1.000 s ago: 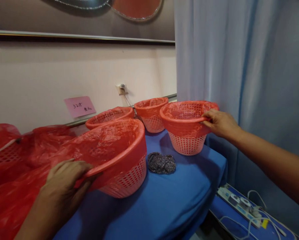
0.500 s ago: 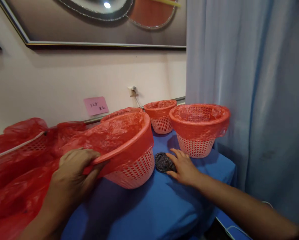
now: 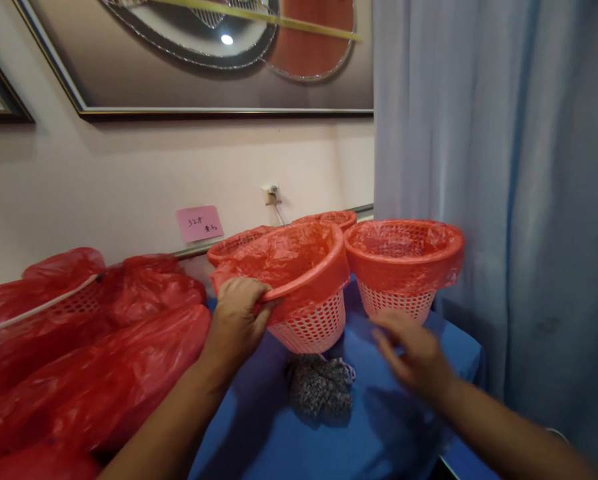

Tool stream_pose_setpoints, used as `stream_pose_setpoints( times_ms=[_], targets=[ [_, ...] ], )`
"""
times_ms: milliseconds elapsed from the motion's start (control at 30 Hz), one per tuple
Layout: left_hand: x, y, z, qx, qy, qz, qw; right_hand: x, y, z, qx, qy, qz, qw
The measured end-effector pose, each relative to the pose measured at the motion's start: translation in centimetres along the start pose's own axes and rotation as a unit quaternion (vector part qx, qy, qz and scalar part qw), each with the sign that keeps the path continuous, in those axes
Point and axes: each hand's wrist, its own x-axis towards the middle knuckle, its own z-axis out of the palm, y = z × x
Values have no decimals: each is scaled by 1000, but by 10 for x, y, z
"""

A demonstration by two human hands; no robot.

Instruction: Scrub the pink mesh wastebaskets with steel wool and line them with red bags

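My left hand [image 3: 241,317] is closed over the near rim of a red-lined plastic basket [image 3: 311,327], which tilts slightly towards me. Inside it, a red plastic bag covers the wall and folds over the rim. My right hand [image 3: 416,357] hovers above the blue cloth, its fingers loosely apart and holding nothing. Between my arms lies a crumpled piece of speckled dark grey fabric [image 3: 321,390] with a pale, frilled edge; what kind of item it is I cannot tell. Just beyond my right hand stands another lined basket [image 3: 399,303].
Two more red baskets [image 3: 241,243] show partly behind, near the wall. Heaped red plastic bags [image 3: 103,373] fill the left side. A pink note [image 3: 199,223] and a socket [image 3: 271,195] are on the wall. A blue-grey curtain [image 3: 479,167] hangs at the right.
My left hand has shifted the basket right, towards the other lined basket. The grey fabric, earlier under my right hand, now lies nearer me and more spread. My right hand has let go of it.
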Motion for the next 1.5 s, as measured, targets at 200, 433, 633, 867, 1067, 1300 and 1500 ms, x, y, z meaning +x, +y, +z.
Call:
stream_pose_setpoints(
  times_ms=[200, 433, 633, 867, 1067, 1300, 1500],
  targets=[
    [-3, 1, 27, -15, -36, 4, 999, 67, 98, -84, -247, -11, 85, 965],
    [13, 4, 51, -30, -52, 31, 998, 56, 127, -111, -239, -70, 88, 965],
    [31, -2, 73, -41, -78, 30, 996, 30, 120, -144, -236, -28, 68, 969],
    [48, -8, 89, -19, -147, 5, 989, 33, 122, -129, -194, -15, 71, 978],
    [46, -1, 81, -20, -154, 16, 988, 36, 133, -146, -197, -31, 109, 974],
    [45, 6, 85, -26, -141, -9, 990, 23, 132, -153, -206, 3, 79, 975],
    [49, 13, 95, -19, -140, -18, 990, 17, 137, -153, -176, 16, 65, 982]
  ],
)
